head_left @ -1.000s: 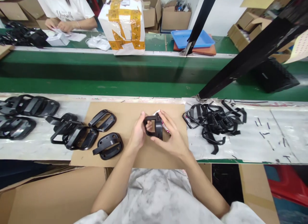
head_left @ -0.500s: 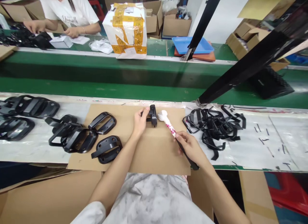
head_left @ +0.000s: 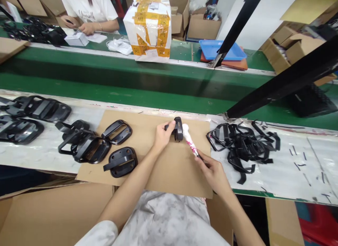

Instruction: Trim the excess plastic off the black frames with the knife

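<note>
My left hand (head_left: 163, 135) is closed on a black plastic handle part (head_left: 179, 129), held on edge above the cardboard sheet (head_left: 169, 175). My right hand (head_left: 213, 170) grips a hammer (head_left: 190, 142) by its dark handle; its head is wrapped in white and its neck is white with pink marks. The hammer's head is right beside the part's right face, and I cannot tell whether they touch. Left of my left forearm, two similar black handle parts (head_left: 117, 132) lie on the cardboard, one nearer to me.
More black handle parts (head_left: 84, 147) are grouped at the left. A heap of black strip-like pieces (head_left: 239, 142) lies at the right, beside small black scraps (head_left: 299, 165). A slanting black post (head_left: 253, 94) rises behind. A co-worker (head_left: 91, 13) sits across, near a taped box (head_left: 148, 31).
The view has shifted, so most things sit a little further right. The hammer's head has come closer to the handle part, whose face has turned slightly. The co-worker's hands have come together.
</note>
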Demonstrator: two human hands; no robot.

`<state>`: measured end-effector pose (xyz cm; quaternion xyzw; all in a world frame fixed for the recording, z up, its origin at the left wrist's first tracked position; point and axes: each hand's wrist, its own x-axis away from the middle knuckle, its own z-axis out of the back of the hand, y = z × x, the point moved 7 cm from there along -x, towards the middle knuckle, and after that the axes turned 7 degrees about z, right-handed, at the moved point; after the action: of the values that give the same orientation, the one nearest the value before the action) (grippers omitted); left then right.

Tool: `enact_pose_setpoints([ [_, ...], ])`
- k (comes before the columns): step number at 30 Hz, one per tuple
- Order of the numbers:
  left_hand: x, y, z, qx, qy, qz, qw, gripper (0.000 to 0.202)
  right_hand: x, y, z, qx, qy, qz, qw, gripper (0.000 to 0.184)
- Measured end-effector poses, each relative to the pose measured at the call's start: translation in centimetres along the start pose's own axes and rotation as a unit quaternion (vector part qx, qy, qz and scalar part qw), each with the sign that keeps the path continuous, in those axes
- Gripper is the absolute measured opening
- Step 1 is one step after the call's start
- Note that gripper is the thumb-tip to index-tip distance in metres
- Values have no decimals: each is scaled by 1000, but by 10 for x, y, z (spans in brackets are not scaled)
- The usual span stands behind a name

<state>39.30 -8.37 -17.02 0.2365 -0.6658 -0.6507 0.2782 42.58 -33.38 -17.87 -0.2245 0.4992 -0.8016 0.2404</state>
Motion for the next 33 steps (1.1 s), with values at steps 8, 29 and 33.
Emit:
enact_pose_setpoints([
  [8, 2, -2, 1, 4, 13, 8, 1000, 53, 4, -4, -5, 45, -6, 13, 999, 51],
  [29, 30, 41, -9, 320, -80, 227, 916, 72, -5, -70, -15, -53, 41, 138, 988, 34],
  [33, 36, 23, -6, 309, -76, 247, 915, 58, -11, -64, -22, 6, 24, 118, 993, 22],
])
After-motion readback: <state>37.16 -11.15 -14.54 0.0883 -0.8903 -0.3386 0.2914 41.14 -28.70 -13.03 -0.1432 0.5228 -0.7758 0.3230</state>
